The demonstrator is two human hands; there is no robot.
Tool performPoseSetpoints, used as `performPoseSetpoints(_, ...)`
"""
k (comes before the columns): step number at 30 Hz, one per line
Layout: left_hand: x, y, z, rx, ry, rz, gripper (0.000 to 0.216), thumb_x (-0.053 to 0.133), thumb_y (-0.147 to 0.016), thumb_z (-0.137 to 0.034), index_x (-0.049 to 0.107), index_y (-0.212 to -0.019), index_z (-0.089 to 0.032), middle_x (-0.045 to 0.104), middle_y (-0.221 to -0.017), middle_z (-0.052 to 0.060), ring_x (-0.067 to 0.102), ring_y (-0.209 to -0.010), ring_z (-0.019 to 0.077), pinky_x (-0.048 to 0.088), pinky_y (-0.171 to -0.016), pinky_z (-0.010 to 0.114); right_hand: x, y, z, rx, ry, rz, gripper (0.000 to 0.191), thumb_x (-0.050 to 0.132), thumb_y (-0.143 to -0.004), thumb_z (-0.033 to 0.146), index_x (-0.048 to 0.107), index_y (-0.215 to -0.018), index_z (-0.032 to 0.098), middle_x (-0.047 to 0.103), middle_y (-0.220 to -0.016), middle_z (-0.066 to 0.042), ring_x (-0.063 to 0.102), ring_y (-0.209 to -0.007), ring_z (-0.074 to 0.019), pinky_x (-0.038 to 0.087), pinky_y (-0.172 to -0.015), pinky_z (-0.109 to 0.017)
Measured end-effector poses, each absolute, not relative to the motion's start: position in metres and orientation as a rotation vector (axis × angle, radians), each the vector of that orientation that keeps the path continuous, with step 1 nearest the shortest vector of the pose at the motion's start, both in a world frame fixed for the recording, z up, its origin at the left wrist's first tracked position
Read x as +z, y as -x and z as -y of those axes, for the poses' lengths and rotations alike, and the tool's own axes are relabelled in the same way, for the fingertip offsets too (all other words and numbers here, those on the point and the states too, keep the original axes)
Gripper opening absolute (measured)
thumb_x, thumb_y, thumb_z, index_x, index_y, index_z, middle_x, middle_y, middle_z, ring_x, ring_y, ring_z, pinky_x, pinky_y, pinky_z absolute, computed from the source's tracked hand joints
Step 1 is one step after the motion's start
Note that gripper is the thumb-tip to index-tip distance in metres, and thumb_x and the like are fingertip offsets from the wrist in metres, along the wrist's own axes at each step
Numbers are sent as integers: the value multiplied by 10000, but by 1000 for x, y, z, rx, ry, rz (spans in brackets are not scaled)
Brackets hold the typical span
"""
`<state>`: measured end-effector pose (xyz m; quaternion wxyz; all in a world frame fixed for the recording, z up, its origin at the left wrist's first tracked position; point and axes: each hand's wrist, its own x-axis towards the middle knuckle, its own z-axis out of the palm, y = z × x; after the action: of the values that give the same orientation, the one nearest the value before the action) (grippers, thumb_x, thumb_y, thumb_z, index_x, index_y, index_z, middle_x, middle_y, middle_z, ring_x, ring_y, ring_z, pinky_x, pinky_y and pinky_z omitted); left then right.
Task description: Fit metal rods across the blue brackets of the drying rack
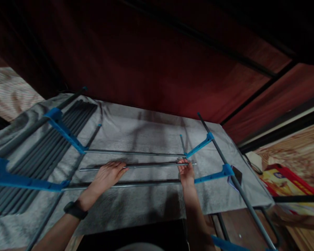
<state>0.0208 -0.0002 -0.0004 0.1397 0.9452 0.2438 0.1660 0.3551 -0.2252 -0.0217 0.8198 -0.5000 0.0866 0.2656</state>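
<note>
A loose grey metal rod (157, 165) lies crosswise between two fixed rods of a rack frame with blue plastic connectors (199, 147). My left hand (107, 175) rests on the rod's left part, fingers stretched along it and curled lightly over it. My right hand (186, 172) grips the rod near its right end, close to a blue connector. A dark watch sits on my left wrist. The frame lies over a grey cloth (146, 205).
A bundle of several grey rods (42, 153) lies on the cloth at the left. A long frame pole (240, 195) runs down the right side. A red-brown wooden wall (151, 62) stands behind. A colourful red box (285, 181) lies at the right.
</note>
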Motion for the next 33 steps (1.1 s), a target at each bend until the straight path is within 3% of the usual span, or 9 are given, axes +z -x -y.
performPoseSetpoints(7, -4, -22, -2, 430, -2782, -700, 444, 391, -1089, -467, 751, -974, -233, 811, -958, 107, 763, -899, 302, 585, -831, 413, -28, -362, 229, 493, 1019, -244, 345, 609, -994, 581, 677, -923, 249, 789, -871, 11, 766, -866, -144, 656, -876, -322)
performPoseSetpoints(10, -5, -22, -3, 421, -2775, -740, 453, 425, -1082, -517, 765, -1010, -225, 823, -999, 121, 774, -942, 296, 582, -871, 400, -29, -366, 230, 496, 950, -314, 365, 547, -1012, 583, 672, -909, 256, 788, -887, -9, 766, -842, -155, 668, -794, -316)
performPoseSetpoints(14, -5, -21, -4, 384, -2766, -788, 521, 449, -1064, -613, 783, -1071, -214, 833, -1042, 140, 788, -983, 307, 580, -877, 390, -29, -369, 230, 502, 897, -376, 418, 439, -1053, 570, 629, -827, 275, 726, -762, 3, 724, -728, -158, 662, -718, -321)
performPoseSetpoints(18, -3, -20, -3, 332, -2781, -822, 599, 398, -1070, -655, 795, -1062, -206, 827, -943, 136, 795, -908, 315, 580, -814, 394, -31, -369, 229, 509, 850, -382, 460, 396, -1068, 566, 573, -758, 275, 665, -686, 17, 676, -657, -152, 648, -724, -336)
performPoseSetpoints(21, -1, -20, -2, 334, -2802, -825, 634, 369, -1072, -666, 798, -1047, -200, 825, -924, 141, 798, -892, 319, 581, -801, 394, -31, -367, 230, 523, 822, -360, 433, 487, -1031, 589, 563, -746, 273, 657, -676, 25, 662, -654, -155, 643, -729, -349)
performPoseSetpoints(33, -18, -17, -20, 453, -2740, -795, 704, 321, -1027, -753, 798, -988, -237, 847, -1022, 115, 817, -918, 304, 634, -800, 366, -35, -361, 228, 521, 736, -260, 304, 561, -928, 534, 671, -830, 268, 746, -808, -22, 734, -777, -185, 660, -765, -371)
